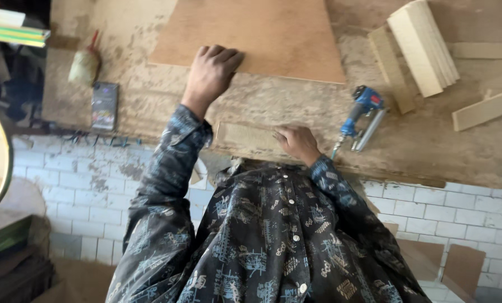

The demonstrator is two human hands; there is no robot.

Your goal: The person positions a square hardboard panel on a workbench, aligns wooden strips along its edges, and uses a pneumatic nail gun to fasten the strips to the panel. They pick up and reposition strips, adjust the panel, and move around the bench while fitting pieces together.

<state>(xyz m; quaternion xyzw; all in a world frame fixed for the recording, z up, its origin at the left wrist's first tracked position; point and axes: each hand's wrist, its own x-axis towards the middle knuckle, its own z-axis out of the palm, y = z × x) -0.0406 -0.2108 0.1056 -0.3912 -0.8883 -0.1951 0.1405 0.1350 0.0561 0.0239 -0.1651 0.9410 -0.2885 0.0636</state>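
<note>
The board [251, 33], a thin brown sheet, lies flat on the bench [296, 106], reaching from mid-bench toward the far edge. On its near edge, by the near left corner, rest the curled fingers [220, 54] of the left hand [209, 76]; they press down on the sheet's rim rather than wrap it, knuckles up, with the patterned sleeve [175, 146] running back to the body. The right hand [297, 143] sits at the near edge of the bench, fingers bent and closed over the end of a strip [245, 137], a short pale piece of wood lying along that edge; whether the thumb goes under the strip cannot be told. The strip lies between the two hands, apart from the board.

Just right of the right hand, not touching it, a blue nailer [360, 115] lies on the bench with its nose pointing to the near edge. Farther right, toward the far right corner, a stack of pale slats [422, 47] leans at an angle, and one loose block [484, 110] lies near the right edge. Left of the board, near the bench's left end, a dark flat phone [104, 105] lies face up, with a small brush [84, 64] beyond it. Below the bench edge show white wall tiles [83, 179].
</note>
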